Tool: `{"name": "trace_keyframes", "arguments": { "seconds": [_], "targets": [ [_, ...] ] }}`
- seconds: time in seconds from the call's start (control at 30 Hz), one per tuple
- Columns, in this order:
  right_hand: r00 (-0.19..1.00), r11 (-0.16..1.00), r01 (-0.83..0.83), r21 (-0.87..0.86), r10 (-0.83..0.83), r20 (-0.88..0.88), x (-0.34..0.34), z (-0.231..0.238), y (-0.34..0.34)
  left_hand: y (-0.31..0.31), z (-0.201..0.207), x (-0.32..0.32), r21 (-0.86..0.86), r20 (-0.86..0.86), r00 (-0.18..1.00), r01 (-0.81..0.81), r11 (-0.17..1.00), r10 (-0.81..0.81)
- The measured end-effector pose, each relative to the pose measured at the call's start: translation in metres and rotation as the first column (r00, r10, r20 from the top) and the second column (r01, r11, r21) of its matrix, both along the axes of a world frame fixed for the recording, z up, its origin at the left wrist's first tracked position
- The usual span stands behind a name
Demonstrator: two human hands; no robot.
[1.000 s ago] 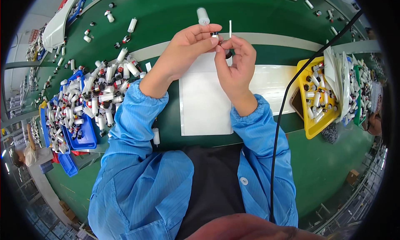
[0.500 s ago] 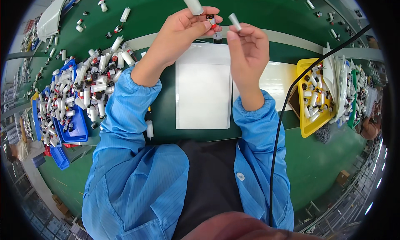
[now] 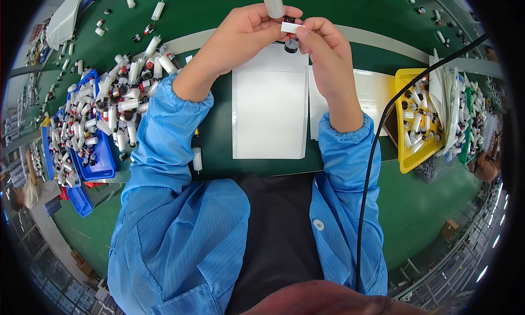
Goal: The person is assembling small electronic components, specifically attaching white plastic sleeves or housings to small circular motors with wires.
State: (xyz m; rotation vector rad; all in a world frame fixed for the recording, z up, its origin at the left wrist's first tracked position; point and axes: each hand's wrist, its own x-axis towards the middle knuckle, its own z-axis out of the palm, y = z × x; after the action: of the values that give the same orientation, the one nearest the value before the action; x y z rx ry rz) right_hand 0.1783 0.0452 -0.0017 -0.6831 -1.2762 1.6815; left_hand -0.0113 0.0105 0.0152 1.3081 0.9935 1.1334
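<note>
Over the far end of a white sheet, my hands meet. My left hand is closed around a wide white plastic cylinder, which stands up from its fingers. In the same grip is a small dark part, and a round black-and-clear piece hangs just below. With thumb and forefinger, my right hand pinches a short white sleeve, lying across the front of the dark part. Fingers and sleeve hide most of that part.
Left, a heap of white cylinders with black and red parts spills around blue trays. A yellow tray of similar pieces sits right. A black cable crosses the right side. One cylinder lies by my left sleeve.
My right hand has moved left to meet my left hand. The white sleeve has turned from upright to nearly level, in front of the dark part. Both hands are slightly farther away.
</note>
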Motion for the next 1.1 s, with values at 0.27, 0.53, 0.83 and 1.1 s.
{"name": "trace_keyframes", "arguments": {
  "seconds": [0.27, 0.53, 0.83, 1.1],
  "targets": [
    [0.975, 0.976, 0.157, 0.151, -0.178, 0.131, -0.007, -0.003, -0.005, -0.001, -0.004, -0.001, 0.040, -0.042, 0.999, 0.031, 0.999, -0.029],
    [0.977, 0.967, 0.207, 0.147, -0.213, 0.029, -0.011, 0.001, -0.011, -0.002, 0.005, 0.000, -0.023, -0.060, 0.997, -0.056, 0.998, 0.054],
    [0.901, 0.857, 0.434, 0.277, -0.420, -0.114, -0.023, -0.015, -0.016, 0.004, -0.013, 0.004, -0.031, 0.184, 0.979, -0.087, 0.996, 0.091],
    [0.926, 0.872, 0.336, 0.357, -0.374, 0.042, -0.017, -0.024, -0.005, 0.005, -0.008, 0.001, -0.005, 0.191, 0.979, -0.066, 0.998, 0.066]
  ]
}}
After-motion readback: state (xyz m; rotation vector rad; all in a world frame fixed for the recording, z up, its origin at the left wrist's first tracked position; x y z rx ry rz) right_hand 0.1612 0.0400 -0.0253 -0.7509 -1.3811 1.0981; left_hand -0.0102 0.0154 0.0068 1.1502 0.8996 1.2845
